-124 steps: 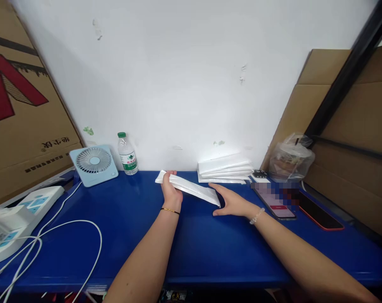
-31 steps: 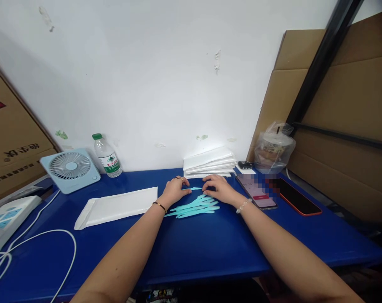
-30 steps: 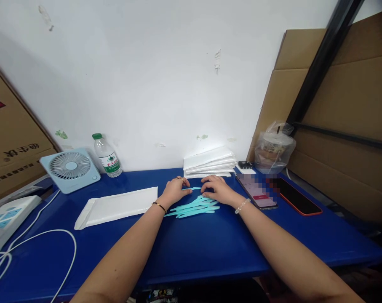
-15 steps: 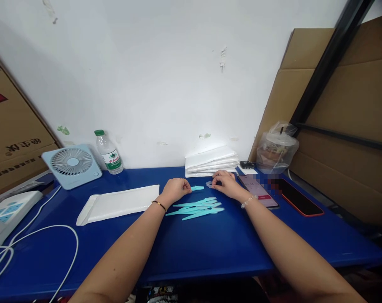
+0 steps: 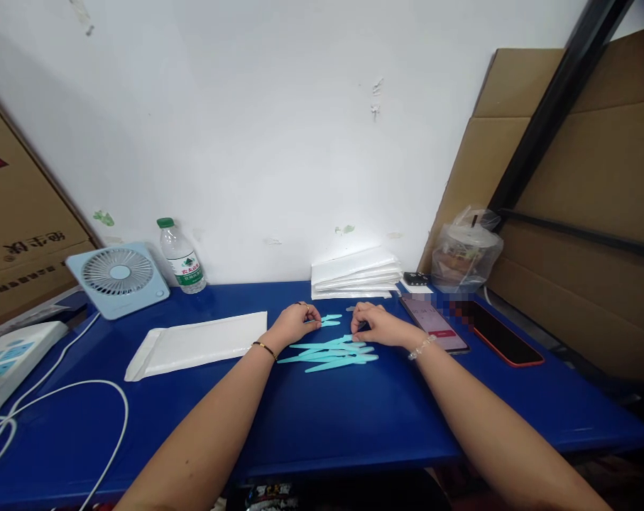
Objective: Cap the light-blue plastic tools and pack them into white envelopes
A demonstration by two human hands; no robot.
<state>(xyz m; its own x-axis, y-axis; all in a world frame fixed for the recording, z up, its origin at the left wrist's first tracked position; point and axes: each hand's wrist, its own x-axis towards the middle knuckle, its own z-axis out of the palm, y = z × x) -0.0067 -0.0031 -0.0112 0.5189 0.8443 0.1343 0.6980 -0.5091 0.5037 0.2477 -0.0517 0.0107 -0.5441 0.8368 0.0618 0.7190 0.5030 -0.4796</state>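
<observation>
Several turquoise eyebrow razors (image 5: 335, 357) lie fanned in a loose pile on the blue table (image 5: 348, 419). Just above the pile, my left hand (image 5: 296, 323) is closed, its thumb and fingers pinching the handle ends of a couple more turquoise razors (image 5: 331, 319) that point right. My right hand (image 5: 375, 323) is closed too, with its fingertips at the right end of the uppermost razor in the pile. A small clear piece (image 5: 350, 309) lies behind the right fingertips, partly hidden by that hand.
A white padded envelope (image 5: 199, 344) lies left of my hands; more white envelopes (image 5: 353, 273) are stacked by the wall. Two phones (image 5: 505, 333) lie at right near a bagged drink cup (image 5: 465, 255). A fan (image 5: 119, 278), water bottle (image 5: 183, 259), power strip (image 5: 18, 355) and cable stand left.
My right hand has come down toward me, from the clear pieces to the top razor's end. The left hand holds nearly still, and the razors at its fingertips have spread apart.
</observation>
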